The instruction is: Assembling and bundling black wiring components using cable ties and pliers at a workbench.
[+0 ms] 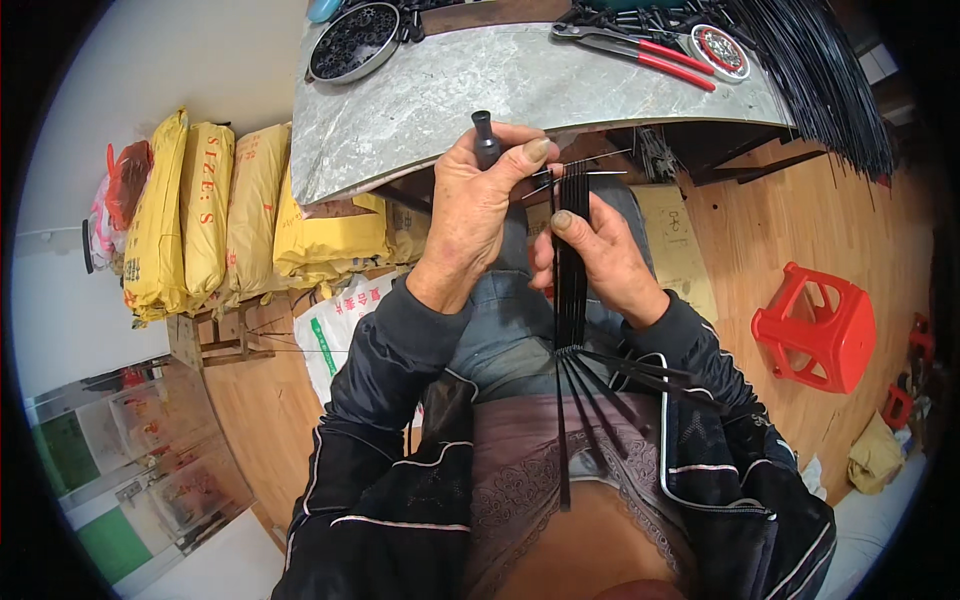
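My left hand (468, 208) is closed around a black tapered part with a flared end (485, 140), its thumb and fingertips pinched near the top of the bundle. In my right hand (605, 252) is a bundle of thin black umbrella ribs (571, 285), held upright over my lap with the thumb across it. Below a joint the lower ends of the ribs fan out toward my belly. A few thin metal rods (605, 173) stick out sideways at the top. Exactly what the left fingertips pinch there is hidden.
On the grey stone-patterned table (450, 85) ahead lie red-handled pliers (665, 60), a dish of small black parts (352, 45) and a small round tin (720, 52). Long black rods (825, 90) overhang its right end. Yellow sacks (207, 215) stand left; a red stool (820, 330) stands right.
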Demonstrator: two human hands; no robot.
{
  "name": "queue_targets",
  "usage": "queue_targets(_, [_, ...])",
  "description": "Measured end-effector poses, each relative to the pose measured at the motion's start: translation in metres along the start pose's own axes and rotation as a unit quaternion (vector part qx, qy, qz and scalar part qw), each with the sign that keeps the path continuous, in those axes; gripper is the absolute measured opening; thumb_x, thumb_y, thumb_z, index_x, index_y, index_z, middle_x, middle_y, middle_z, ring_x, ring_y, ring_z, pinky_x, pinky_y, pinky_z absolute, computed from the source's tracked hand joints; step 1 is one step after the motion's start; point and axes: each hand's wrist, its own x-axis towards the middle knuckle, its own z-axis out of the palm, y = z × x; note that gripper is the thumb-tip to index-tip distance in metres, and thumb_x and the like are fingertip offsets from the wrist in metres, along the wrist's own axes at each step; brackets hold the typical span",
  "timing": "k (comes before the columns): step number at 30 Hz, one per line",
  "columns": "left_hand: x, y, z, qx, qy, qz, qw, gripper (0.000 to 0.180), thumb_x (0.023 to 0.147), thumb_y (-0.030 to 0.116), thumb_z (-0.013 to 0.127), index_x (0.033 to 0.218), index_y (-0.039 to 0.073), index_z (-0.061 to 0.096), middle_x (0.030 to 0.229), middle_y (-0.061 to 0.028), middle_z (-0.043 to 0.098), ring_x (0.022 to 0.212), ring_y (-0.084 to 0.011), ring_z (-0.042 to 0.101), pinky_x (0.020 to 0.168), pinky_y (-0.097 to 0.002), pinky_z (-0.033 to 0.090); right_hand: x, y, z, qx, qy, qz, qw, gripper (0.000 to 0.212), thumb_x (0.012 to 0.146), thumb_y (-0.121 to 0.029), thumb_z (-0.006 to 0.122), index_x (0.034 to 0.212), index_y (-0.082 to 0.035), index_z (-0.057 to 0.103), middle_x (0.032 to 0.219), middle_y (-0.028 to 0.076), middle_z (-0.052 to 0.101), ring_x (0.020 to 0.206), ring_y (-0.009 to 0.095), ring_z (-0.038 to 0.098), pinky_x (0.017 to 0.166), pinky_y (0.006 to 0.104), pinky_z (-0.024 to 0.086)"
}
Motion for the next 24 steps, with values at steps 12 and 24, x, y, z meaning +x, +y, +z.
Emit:
queue_targets(12, [-0.001, 0.004, -0.006, 0.022, 0.015, -0.076, 0.997, 0.038, 0.091, 0.017, 0.063, 0.121, -0.004, 0.053, 0.096, -0.0112, 0.065, 0.083, -0.0167, 0.062, 0.073, -0.0279, 0.052, -0.002, -0.005, 0.004, -0.084, 0.09, -0.079, 0.989, 0.02, 0.094, -0.015, 0.057, 0.11, -0.002, 0.053, 0.081, 0.008, 0.065, 0.063, 0.012, 0.063, 0.058, 0.0244, 0.053])
queue_targets(24, [-0.017, -0.016, -0.006, 0.027, 0.03, -0.041, 0.998, 0.025, 0.083, 0.004, 0.07, 0.106, -0.003, 0.061, 0.081, -0.0045, 0.063, 0.063, -0.0095, 0.055, 0.054, -0.023, 0.045, 0.001, -0.012, -0.005, -0.32, 0.108, -0.131, 0.932, 0.017, 0.09, -0.012, 0.062, 0.101, 0.001, 0.063, 0.084, 0.0, 0.065, 0.074, 0.005, 0.056, 0.066, 0.0226, 0.047])
